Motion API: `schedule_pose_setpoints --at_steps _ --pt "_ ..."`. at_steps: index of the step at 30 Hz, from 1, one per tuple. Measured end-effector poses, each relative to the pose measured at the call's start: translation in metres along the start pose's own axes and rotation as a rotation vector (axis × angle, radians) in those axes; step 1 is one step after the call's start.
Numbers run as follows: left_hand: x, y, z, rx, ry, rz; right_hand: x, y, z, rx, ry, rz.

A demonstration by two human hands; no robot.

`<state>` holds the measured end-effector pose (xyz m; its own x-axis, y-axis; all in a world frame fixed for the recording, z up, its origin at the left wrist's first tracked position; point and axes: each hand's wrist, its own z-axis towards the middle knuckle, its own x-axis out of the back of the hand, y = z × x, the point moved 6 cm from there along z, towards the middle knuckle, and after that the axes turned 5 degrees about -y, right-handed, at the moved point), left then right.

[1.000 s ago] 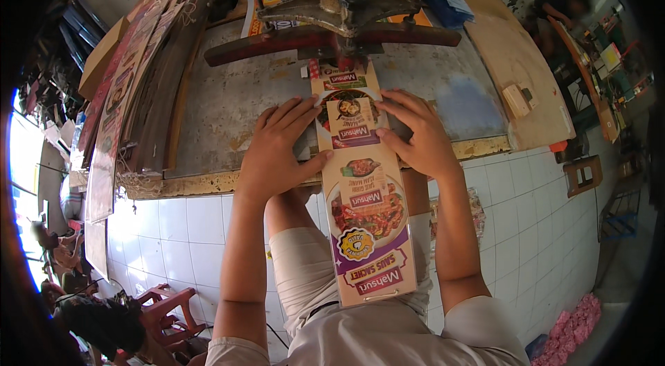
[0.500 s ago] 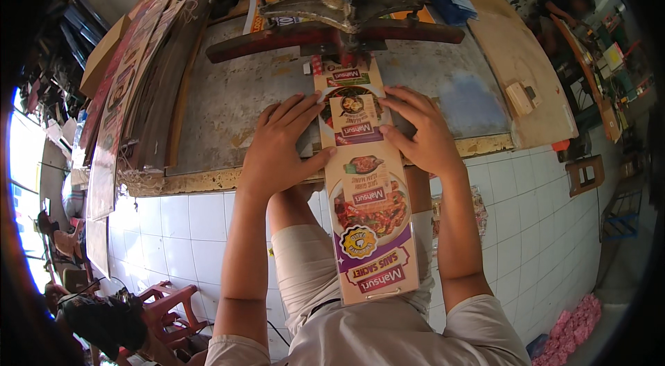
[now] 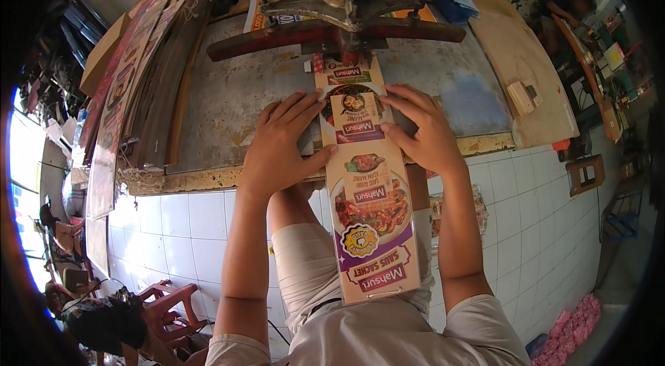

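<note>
A long printed cardboard strip (image 3: 366, 193) with food pictures lies lengthwise from my lap up onto a worn metal bench top (image 3: 228, 102). Its far end sits under a cast metal press (image 3: 339, 12) with a dark red crossbar. My left hand (image 3: 284, 144) lies flat against the strip's left edge, thumb on the card. My right hand (image 3: 422, 130) presses on the strip's right edge, fingers spread toward the press.
A stack of long printed cards and wooden boards (image 3: 138, 82) lies along the bench's left side. A plywood board (image 3: 519, 68) with a small wooden block leans at right. White tiled floor (image 3: 540, 227) lies below, with a red plastic stool (image 3: 163, 303) at lower left.
The strip has slid slightly farther under the press, and both hands moved forward with it.
</note>
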<state>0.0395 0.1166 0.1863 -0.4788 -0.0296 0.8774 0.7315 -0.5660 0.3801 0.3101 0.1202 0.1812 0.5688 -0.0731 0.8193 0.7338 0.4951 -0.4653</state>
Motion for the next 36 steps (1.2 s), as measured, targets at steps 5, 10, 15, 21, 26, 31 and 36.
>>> schedule_pose_setpoints --at_steps 5,10,15,21,26,31,36 --pt "-0.0002 0.0002 0.0003 0.006 -0.004 0.003 -0.0001 -0.0004 0.0001 0.003 0.002 0.004" --pt "-0.0001 0.0001 0.0001 0.006 -0.012 0.004 0.0001 -0.0008 0.0002 0.01 0.003 -0.001" --pt "0.0008 0.0013 0.0008 0.005 -0.011 -0.005 0.0011 -0.0011 0.0001 0.007 0.003 -0.002" --pt "0.0024 0.0016 0.0004 0.011 -0.012 -0.009 0.0007 -0.0021 0.0006 0.023 0.007 -0.017" --pt "0.0022 0.0013 0.0011 0.009 -0.007 -0.014 -0.0004 0.0001 0.0005 0.031 0.014 -0.021" --pt "0.0024 0.0017 0.0012 0.016 -0.01 -0.016 0.0002 -0.0002 0.0009 0.027 0.008 -0.008" --pt "0.0015 0.0015 0.0012 0.014 -0.008 -0.011 0.0008 -0.001 0.0003 0.027 0.011 -0.005"
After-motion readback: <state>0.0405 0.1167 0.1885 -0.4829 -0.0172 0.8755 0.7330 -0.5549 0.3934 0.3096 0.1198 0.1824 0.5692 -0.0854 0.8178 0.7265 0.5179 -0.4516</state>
